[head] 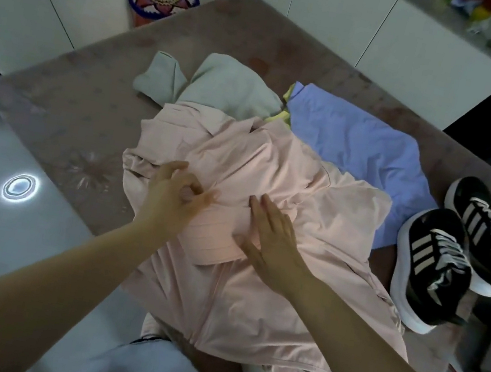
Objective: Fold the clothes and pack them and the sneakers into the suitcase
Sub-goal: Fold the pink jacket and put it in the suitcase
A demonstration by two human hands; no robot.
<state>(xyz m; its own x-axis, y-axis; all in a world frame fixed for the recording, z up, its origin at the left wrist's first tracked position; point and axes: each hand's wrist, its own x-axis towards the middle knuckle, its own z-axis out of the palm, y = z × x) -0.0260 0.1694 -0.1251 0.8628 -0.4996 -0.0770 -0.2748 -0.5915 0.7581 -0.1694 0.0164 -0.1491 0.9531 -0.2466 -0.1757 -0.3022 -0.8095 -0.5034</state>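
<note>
Only a sliver of the yellow cloth (277,116) shows between the grey-green crumpled garment (222,86) and the periwinkle-blue cotton garment (359,147), whose near edge lies under the pale pink crumpled jacket (273,171). Whether the curled fingers of the left grip (173,196) pinch that jacket, we cannot tell. The colourful shelf objects (484,14) are blurred and cut by the top edge.

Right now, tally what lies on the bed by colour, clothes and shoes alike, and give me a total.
Pink garment: 1
Blue garment: 1
Yellow garment: 1, only an edge shows
Grey cloth lumps: 2, perhaps one garment
Black sneakers: 2
Total: 7
</note>
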